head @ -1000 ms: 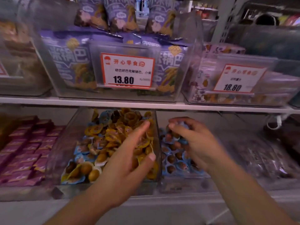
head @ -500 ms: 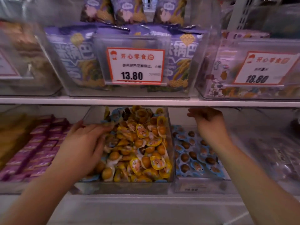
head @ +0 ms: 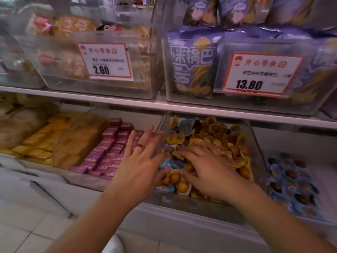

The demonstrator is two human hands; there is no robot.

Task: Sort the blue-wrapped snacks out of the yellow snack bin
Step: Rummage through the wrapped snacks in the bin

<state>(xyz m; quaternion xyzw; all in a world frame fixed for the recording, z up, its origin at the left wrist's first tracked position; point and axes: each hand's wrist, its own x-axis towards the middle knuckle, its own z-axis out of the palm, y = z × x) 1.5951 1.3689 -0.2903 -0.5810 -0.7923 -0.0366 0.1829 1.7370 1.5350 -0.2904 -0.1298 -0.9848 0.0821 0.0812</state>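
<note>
Clear rigid plastic bin (head: 255,143) at 3 o'clock on the lower shelf, heaped with crinkly yellow snack packs (head: 226,141); glossy blue-wrapped snacks (head: 168,164) at its 8 o'clock corner. Left hand (head: 140,168) fingers spread straight, hovering. Right hand (head: 206,170) lies flat on the pile, fingers extended, gripping nothing visible.

Both hands (head: 175,167) in middle bin (head: 256,143)

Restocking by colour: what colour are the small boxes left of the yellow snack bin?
Magenta-purple small boxes, clearest in the head view.
</note>
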